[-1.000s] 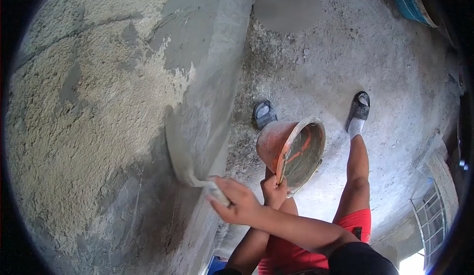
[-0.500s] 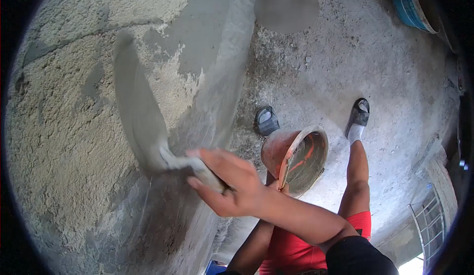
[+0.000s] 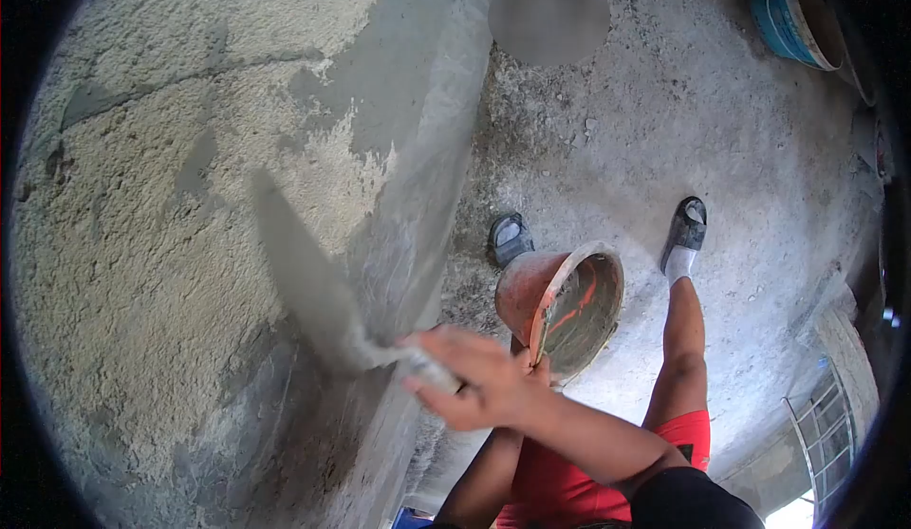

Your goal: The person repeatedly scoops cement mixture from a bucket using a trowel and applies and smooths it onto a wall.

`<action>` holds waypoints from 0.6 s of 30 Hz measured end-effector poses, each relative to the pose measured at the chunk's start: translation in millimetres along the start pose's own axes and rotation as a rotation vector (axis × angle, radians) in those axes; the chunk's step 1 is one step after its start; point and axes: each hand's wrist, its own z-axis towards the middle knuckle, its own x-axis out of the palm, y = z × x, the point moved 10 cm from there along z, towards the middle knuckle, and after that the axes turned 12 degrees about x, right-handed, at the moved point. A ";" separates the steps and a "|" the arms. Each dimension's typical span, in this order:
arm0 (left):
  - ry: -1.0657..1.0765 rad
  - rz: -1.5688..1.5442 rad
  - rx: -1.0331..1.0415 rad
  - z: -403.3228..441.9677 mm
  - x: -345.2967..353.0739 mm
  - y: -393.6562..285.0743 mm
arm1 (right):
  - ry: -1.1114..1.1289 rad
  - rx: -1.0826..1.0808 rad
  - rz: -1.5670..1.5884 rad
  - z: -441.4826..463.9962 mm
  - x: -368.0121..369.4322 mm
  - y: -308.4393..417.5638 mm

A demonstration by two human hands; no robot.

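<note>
My right hand (image 3: 474, 377) is wrapped round the handle of a trowel (image 3: 308, 268), whose blurred grey blade lies over the rough, partly plastered wall (image 3: 142, 273) on the left. Whether the blade touches the wall cannot be made out. Behind my right wrist, my left hand (image 3: 537, 368) grips the rim of a reddish bucket (image 3: 528, 292). The bucket is tilted, with grey mortar (image 3: 584, 325) coating its inside. My right forearm hides part of my left hand.
A blue bucket (image 3: 788, 26) stands at the upper right on the rough concrete floor (image 3: 607, 149). My sandalled feet are beyond and beside the reddish bucket. At the lower right is a metal grille (image 3: 824, 429). A blurred grey disc covers the top centre.
The trowel first swung up and left over the wall, then came back down toward the bucket. My left hand has kept its hold on the bucket.
</note>
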 end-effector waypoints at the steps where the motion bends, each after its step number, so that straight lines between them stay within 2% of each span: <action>1: -0.019 0.190 0.115 3.3 -2.1 13.0 | 0.023 0.026 -0.053 -0.5 -6.2 -5.8; 2: -0.040 0.380 0.231 4.9 -3.0 24.8 | 0.024 0.022 -0.048 4.2 -13.0 -10.3; 3: -0.042 0.383 0.234 8.7 -5.2 12.7 | 0.014 0.351 0.214 16.5 -22.9 -47.4; 4: -0.113 0.312 0.515 8.5 -8.1 -38.8 | 0.006 0.682 0.476 11.4 -23.7 -81.3; 5: -0.181 0.233 0.797 -0.8 -11.9 -78.2 | 0.005 0.677 0.475 5.2 -29.7 -88.7; 7: -0.201 0.231 0.794 6.5 -11.5 -81.0 | -0.003 0.486 0.198 -7.4 -43.4 -90.0; 9: -0.241 0.233 0.744 5.9 -12.1 -70.5 | -0.045 0.506 0.212 -13.9 -49.1 -85.0; 11: -0.260 0.231 0.716 7.3 -13.2 -54.5 | -0.058 0.865 0.652 -16.2 -47.0 -115.2; 14: 0.009 0.336 0.497 15.3 2.4 -5.2 | -0.151 0.781 0.411 36.5 -51.6 -157.0; 16: -0.033 0.304 0.528 15.3 1.6 -16.6 | -0.103 0.752 0.317 67.3 -34.1 -165.9; 18: -0.067 0.272 0.547 13.0 21.9 -1.4 | -0.176 0.619 0.245 71.9 -9.5 -145.3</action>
